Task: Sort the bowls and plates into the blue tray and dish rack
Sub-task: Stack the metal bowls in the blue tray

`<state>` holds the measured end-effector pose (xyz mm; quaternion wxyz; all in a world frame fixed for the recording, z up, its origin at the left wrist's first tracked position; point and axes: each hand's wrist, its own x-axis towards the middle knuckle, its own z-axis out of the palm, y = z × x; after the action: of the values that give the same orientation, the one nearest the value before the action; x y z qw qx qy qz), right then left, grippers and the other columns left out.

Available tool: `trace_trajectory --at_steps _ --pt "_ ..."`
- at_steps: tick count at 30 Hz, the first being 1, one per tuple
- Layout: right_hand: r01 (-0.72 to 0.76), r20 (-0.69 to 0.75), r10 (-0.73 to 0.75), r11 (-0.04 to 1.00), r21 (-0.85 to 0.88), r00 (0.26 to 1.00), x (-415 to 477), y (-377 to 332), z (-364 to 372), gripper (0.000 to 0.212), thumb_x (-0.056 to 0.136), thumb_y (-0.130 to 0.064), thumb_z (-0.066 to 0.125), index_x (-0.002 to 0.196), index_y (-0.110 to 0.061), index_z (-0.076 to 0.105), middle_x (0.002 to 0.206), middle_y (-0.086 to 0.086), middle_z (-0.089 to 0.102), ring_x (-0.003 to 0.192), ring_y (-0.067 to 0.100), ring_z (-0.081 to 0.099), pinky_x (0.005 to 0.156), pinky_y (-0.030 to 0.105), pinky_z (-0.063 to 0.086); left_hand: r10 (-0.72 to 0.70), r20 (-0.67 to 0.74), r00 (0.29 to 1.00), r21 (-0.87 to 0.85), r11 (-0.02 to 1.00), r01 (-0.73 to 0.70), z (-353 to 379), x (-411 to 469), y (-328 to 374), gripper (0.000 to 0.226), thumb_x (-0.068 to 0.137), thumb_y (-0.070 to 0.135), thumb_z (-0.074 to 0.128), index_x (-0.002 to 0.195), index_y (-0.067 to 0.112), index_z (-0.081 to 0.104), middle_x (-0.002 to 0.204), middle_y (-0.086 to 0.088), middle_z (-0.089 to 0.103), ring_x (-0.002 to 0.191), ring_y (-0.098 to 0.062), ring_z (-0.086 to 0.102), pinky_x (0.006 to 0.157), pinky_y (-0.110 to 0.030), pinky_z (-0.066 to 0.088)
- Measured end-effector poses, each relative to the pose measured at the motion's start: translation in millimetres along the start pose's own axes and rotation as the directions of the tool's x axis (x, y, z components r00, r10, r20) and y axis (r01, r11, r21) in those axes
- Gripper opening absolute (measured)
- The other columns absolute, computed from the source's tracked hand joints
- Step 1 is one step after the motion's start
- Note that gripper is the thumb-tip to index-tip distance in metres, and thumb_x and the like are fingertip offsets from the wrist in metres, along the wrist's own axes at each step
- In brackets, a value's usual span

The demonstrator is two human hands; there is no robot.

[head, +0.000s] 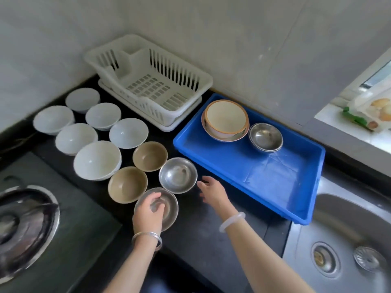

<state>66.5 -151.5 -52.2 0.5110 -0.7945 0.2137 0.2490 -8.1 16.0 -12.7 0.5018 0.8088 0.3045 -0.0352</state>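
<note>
Left hand on a small steel dish, right hand free beside a steel bowl.

Left palm covers much of the dish, fingers curled over its rim; looks like a light grip, but contact underneath is hidden. Right hand hovers palm-down, fingers spread and holding nothing, just right of the steel bowl, near the blue tray. Both forearms cut off at the bottom edge. Tray holds a stacked cream bowl and nested steel bowls at its far end. Dish rack sits behind, nothing visible in it. White bowls and two tan bowls stand on the dark surface; some white ones look stacked, count unclear.
</note>
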Motion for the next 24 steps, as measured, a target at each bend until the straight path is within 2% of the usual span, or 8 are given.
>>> trace_trajectory --at_steps 3,6,8,11,14,17,20,24 --pt "-0.026 -0.021 0.027 0.998 0.05 0.999 7.9 -9.8 14.3 0.05 0.092 -0.028 0.058 0.138 -0.019 0.043 0.097 -0.004 0.062 0.075 0.012 0.065 0.057 0.021 0.053 0.037 -0.09 0.995 0.066 0.997 -0.031 -15.7 -1.7 -19.1 0.031 0.076 -0.003 0.064 0.103 0.012 0.066 0.114 -0.008 0.061 0.109 -0.024 0.055 0.098 -0.036 0.042" --pt "-0.022 -0.034 0.026 0.991 0.134 0.999 10.6 -15.8 23.4 0.032 0.092 -0.014 0.059 0.124 -0.014 0.055 0.088 -0.004 0.059 0.081 0.016 0.065 0.061 0.023 0.056 0.019 -0.141 0.99 0.056 0.998 -0.011 -23.1 0.5 -32.5 0.039 0.075 -0.008 0.062 0.11 0.01 0.064 0.118 -0.012 0.058 0.112 -0.028 0.055 0.1 -0.04 0.042" --pt "-0.015 -0.053 0.025 0.981 0.195 0.998 8.7 -18.4 26.3 0.021 0.091 -0.007 0.058 0.11 -0.015 0.06 0.086 -0.004 0.058 0.082 0.015 0.063 0.063 0.024 0.057 -0.076 -0.126 0.989 -0.047 0.996 0.07 -25.5 1.6 -38.4 0.042 0.08 -0.006 0.057 0.116 0.014 0.06 0.119 -0.01 0.059 0.106 -0.029 0.059 0.094 -0.04 0.047" --pt "0.008 -0.107 0.016 0.976 0.22 0.994 2.7 -19.3 23.7 0.015 0.089 0.0 0.056 0.095 -0.011 0.064 0.089 0.003 0.063 0.087 0.019 0.065 0.062 0.024 0.059 -0.174 -0.087 0.981 -0.177 0.972 0.157 -26.8 1.3 -44.8 0.045 0.083 -0.006 0.052 0.122 0.018 0.054 0.12 -0.006 0.063 0.098 -0.024 0.061 0.087 -0.031 0.046" --pt "0.044 -0.155 -0.007 0.97 0.241 0.988 -8.9 -19.4 12.2 0.019 0.086 0.002 0.055 0.086 -0.01 0.068 0.086 0.006 0.067 0.084 0.018 0.067 0.059 0.021 0.058 -0.192 -0.051 0.98 -0.207 0.962 0.178 -27.7 4.4 -48.5 0.042 0.083 -0.007 0.051 0.118 0.014 0.058 0.119 -0.008 0.064 0.093 -0.021 0.06 0.085 -0.028 0.044" --pt "0.09 -0.171 -0.044 0.958 0.272 0.984 -25.1 -20.6 -1.1 0.018 0.084 0.0 0.059 0.083 -0.012 0.072 0.078 0.002 0.072 0.07 0.011 0.071 0.057 0.017 0.056 -0.199 0.015 0.98 -0.249 0.948 0.196 -25.7 7.4 -50.5 0.041 0.082 -0.009 0.053 0.117 0.012 0.059 0.118 -0.007 0.065 0.092 -0.019 0.059 0.087 -0.029 0.045" --pt "0.109 -0.153 -0.076 0.969 0.22 0.985 -41.2 -19.7 -7.0 0.009 0.082 -0.007 0.067 0.079 -0.012 0.073 0.067 -0.001 0.074 0.065 0.008 0.072 0.055 0.014 0.053 -0.179 0.084 0.98 -0.28 0.94 0.196 -17.1 9.8 -49.9 0.035 0.083 -0.005 0.056 0.113 0.011 0.06 0.114 -0.008 0.065 0.094 -0.021 0.061 0.091 -0.035 0.049" --pt "0.105 -0.167 -0.11 0.994 -0.037 0.98 -54.3 -16.2 -4.8 0.01 0.082 -0.015 0.068 0.073 -0.018 0.071 0.065 -0.002 0.072 0.057 0.003 0.069 0.046 0.008 0.046 -0.231 0.186 0.955 -0.442 0.849 0.291 -4.0 10.4 -40.8 0.019 0.091 0.007 0.05 0.104 0.015 0.061 0.11 -0.01 0.063 0.099 -0.022 0.061 0.087 -0.035 0.051"
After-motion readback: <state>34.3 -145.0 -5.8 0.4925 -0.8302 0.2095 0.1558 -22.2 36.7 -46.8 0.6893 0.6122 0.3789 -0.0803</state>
